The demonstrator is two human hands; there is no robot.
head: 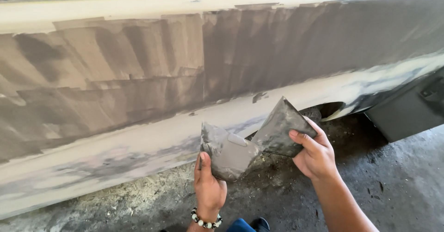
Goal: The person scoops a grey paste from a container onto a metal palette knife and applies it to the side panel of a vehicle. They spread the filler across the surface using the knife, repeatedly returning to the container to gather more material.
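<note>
The left hand [209,189] pinches a grey putty-smeared spreader [227,152] from below, thumb pressed on its face. The right hand [315,154] grips a second spreader [282,128], darker, fingers closed around its right edge. The two blades touch at their corners (the darker one lies at two o'clock from the first). Behind them, at twelve o'clock, stands a car body panel [138,84] coated with grey filler, above the dirty concrete floor [397,185].
</note>
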